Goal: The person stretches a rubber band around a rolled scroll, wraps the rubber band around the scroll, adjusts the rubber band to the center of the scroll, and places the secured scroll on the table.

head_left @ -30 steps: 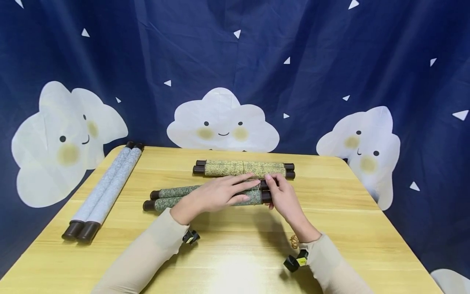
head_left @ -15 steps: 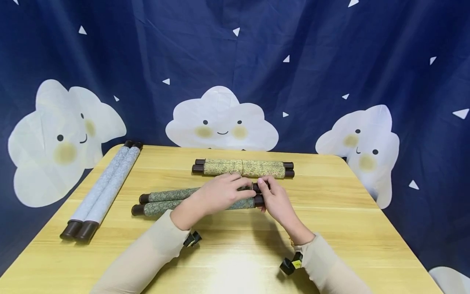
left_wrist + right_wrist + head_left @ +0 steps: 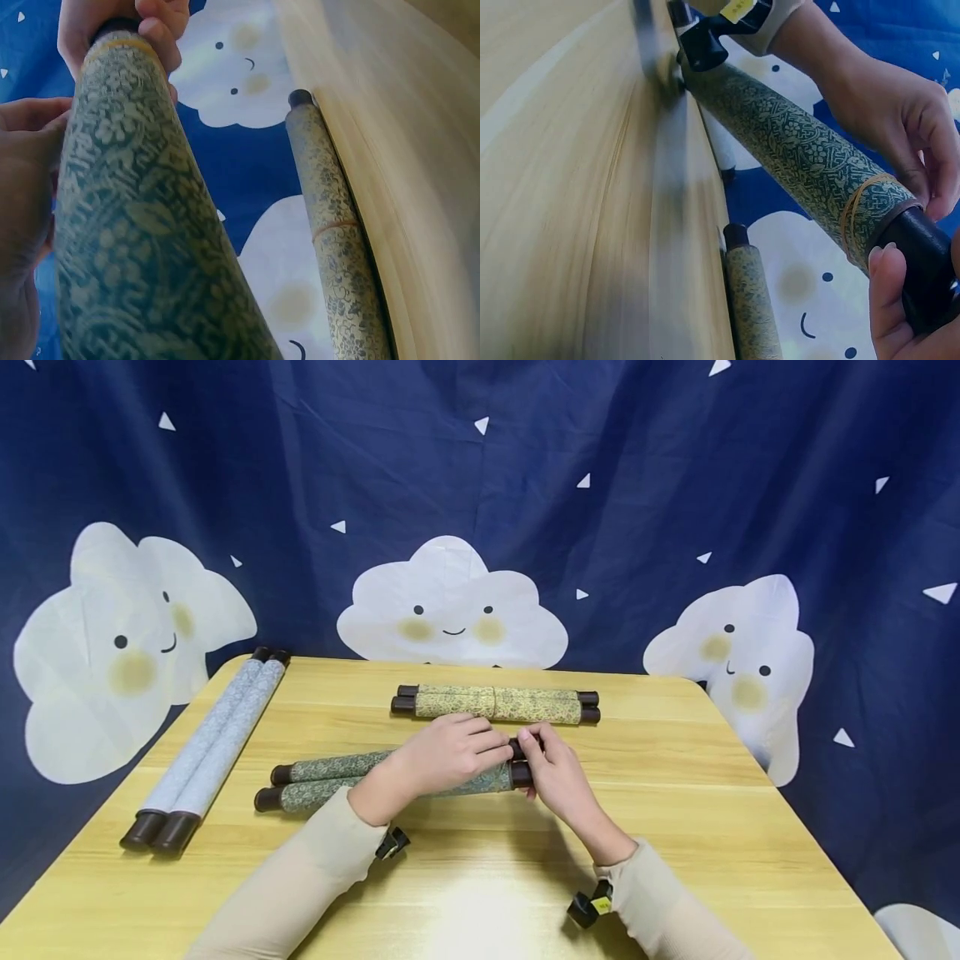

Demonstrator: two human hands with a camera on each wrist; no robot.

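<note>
A pair of green patterned scrolls [image 3: 333, 785] with dark end knobs lies slanted, side by side, in front of me. My right hand [image 3: 558, 781] grips their dark right-hand ends, the thumb lying by the knob [image 3: 919, 251] in the right wrist view. Close to that end a tan rubber band [image 3: 853, 214] runs round the green fabric. Over the same end, my left hand [image 3: 442, 756] bends its fingers down; in the right wrist view its fingertips [image 3: 922, 191] come together at the far side of the scroll, right at the band.
Behind the hands lies a yellow patterned scroll pair [image 3: 457, 702], banded at its middle. Two pale blue scrolls [image 3: 217, 743] lie lengthwise along the left side of the wooden table [image 3: 720, 827]. A dark blue cloud-print curtain [image 3: 637, 427] hangs behind the table.
The green scrolls have shifted left, their left ends coming nearer to me. Both hands have followed slightly left, and the left hand's fingers have gone from stretched to bent.
</note>
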